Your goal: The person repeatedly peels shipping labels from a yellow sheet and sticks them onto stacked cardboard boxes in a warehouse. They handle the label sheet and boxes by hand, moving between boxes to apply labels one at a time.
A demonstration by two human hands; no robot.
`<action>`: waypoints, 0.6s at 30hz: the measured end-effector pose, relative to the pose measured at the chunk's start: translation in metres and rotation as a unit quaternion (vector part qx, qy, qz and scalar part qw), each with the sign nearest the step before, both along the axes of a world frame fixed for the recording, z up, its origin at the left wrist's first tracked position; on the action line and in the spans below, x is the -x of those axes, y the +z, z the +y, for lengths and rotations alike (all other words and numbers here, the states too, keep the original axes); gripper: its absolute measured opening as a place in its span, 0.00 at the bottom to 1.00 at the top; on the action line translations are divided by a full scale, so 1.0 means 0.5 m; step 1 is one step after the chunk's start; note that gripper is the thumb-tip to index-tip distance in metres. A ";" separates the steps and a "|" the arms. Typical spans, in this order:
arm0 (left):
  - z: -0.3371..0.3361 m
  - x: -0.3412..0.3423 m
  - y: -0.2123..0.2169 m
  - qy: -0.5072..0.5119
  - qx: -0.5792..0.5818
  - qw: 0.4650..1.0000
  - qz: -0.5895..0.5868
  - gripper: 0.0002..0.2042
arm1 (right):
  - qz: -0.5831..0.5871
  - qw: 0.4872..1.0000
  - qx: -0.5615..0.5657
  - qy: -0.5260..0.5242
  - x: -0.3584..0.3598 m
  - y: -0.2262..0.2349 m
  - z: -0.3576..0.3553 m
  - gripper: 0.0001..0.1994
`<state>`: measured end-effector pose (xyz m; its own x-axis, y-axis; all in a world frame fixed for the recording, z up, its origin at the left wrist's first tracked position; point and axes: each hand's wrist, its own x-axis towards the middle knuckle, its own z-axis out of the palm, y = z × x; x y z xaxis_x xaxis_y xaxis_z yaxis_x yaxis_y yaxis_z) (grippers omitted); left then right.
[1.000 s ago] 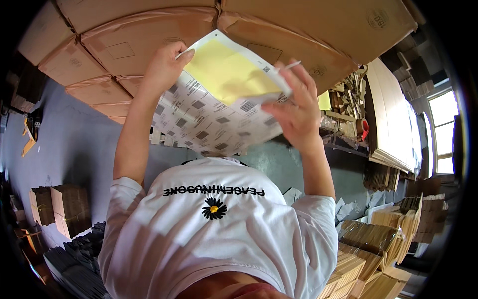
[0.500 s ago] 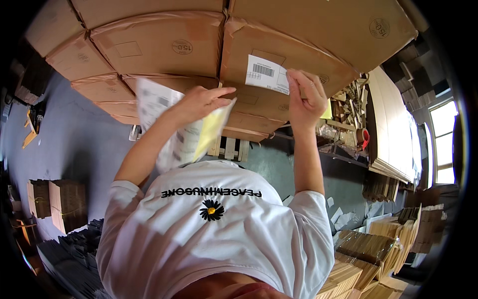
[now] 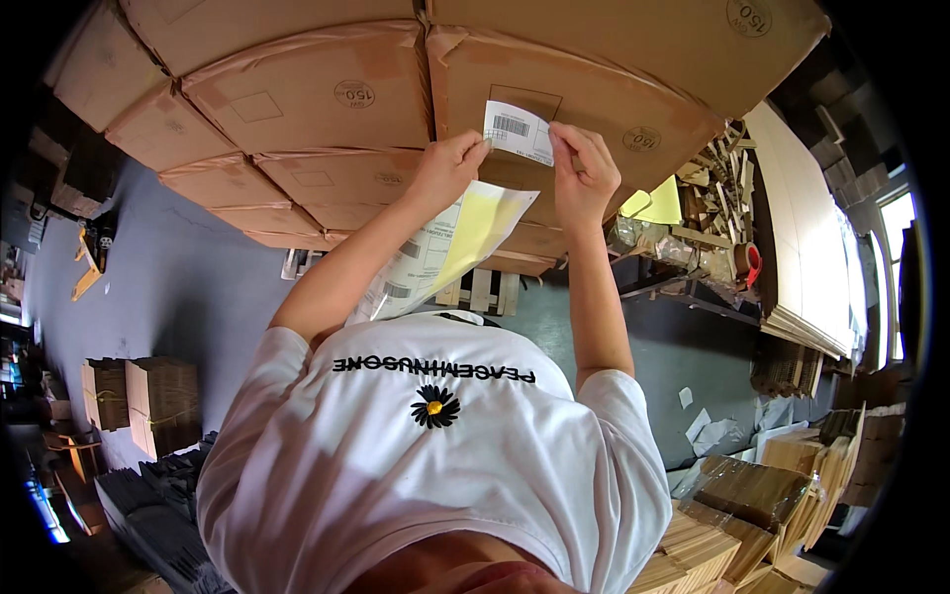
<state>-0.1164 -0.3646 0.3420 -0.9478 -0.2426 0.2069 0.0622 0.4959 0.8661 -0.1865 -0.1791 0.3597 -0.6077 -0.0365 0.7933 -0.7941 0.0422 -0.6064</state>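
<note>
A white barcode label (image 3: 518, 132) is stretched between my two hands, close in front of a brown cardboard carton (image 3: 614, 94). My right hand (image 3: 586, 170) pinches its right edge with thumb and fingers. At the lower left corner of the label, my left hand (image 3: 447, 166) is closed, thumb against forefinger. Below that hand hangs a label sheet (image 3: 411, 259), white with printed labels on one part and bare yellow backing on another. My left forearm covers part of it. Whether the label touches the carton cannot be made out.
Stacked, taped cartons (image 3: 307, 89) fill the far side. Beneath them shows a wooden pallet (image 3: 483, 290). To the right are a bin of scrap wood (image 3: 712, 198), a red tape roll (image 3: 752, 265) and large boards (image 3: 797, 228). Flattened cardboard (image 3: 163, 406) stands at left.
My left hand has moved up and right to the label's corner, bringing the sheet along. The label and my right hand have shifted slightly left and up.
</note>
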 end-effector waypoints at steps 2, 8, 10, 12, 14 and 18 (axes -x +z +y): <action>0.003 0.021 -0.010 0.022 0.020 0.999 0.022 0.13 | -0.009 1.000 0.000 -0.016 0.020 -0.009 -0.001 0.08; -0.011 0.077 -0.076 0.078 0.047 0.992 0.089 0.12 | 0.095 0.991 -0.042 -0.090 0.108 -0.030 -0.019 0.08; -0.008 0.085 -0.080 0.087 0.055 0.991 0.086 0.12 | 0.083 0.992 -0.036 -0.084 0.116 -0.032 -0.020 0.08; -0.009 0.093 -0.078 0.097 0.074 0.987 0.106 0.12 | 0.082 0.992 -0.034 -0.088 0.120 -0.033 -0.024 0.08; -0.008 0.098 -0.076 0.105 0.080 0.985 0.112 0.12 | 0.088 0.990 -0.029 -0.102 0.125 -0.039 -0.030 0.09; -0.010 0.104 -0.075 0.113 0.069 0.985 0.106 0.12 | 0.101 0.986 -0.026 -0.130 0.132 -0.046 -0.040 0.09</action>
<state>-0.1686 -0.3698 0.3043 -0.8046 -0.3977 0.4409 0.1095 0.6305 0.7684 -0.2525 -0.1992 0.3369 -0.4313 0.0554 0.9005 -0.8569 0.2873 -0.4281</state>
